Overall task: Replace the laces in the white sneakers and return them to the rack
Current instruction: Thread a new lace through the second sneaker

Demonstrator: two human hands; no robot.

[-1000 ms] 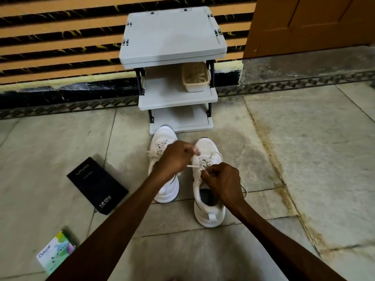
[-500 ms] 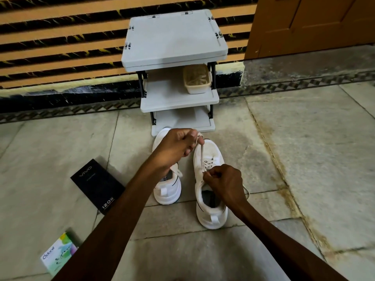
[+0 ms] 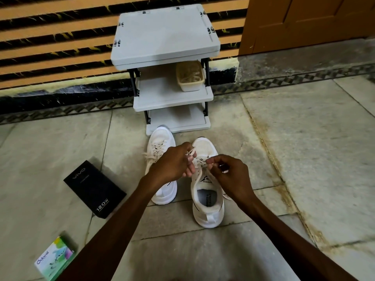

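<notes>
Quick status on the relacing: both hands are on the off-white flat lace [image 3: 191, 152]. The left hand [image 3: 174, 162] has its fingers curled round a bit of it, and the right hand [image 3: 230, 173] pinches another bit between thumb and forefinger, so neither one is free.

The grip sits right above the eyelet rows of the white mesh sneaker with the black trim [image 3: 207, 211]. Its toe points away from the grip toward the grey plastic three-shelf rack [image 3: 166, 37], and its heel comes back toward the person, so the long axis runs straight fore-and-aft under the hands. I'd say that's what the next threading move hangs on. The eyelets are just below and slightly ahead of the pinch, and the right hand is the nearer one. The left hand reaches in across the other white sneaker [image 3: 162, 138], which looks laced already and stands just to the left of the grip.

My guess is we're midway, with the second shoe in progress and nothing back on the rack yet. The bottom shelf is just beyond both toes.

Other stuff: there's a beige plastic tub [image 3: 189, 76] of what look like laces on the middle shelf, well past the grip. A black rectangular box [image 3: 94, 189] and a green-and-white carton [image 3: 53, 258] are off to the left on the stone floor [image 3: 304, 159].
</notes>
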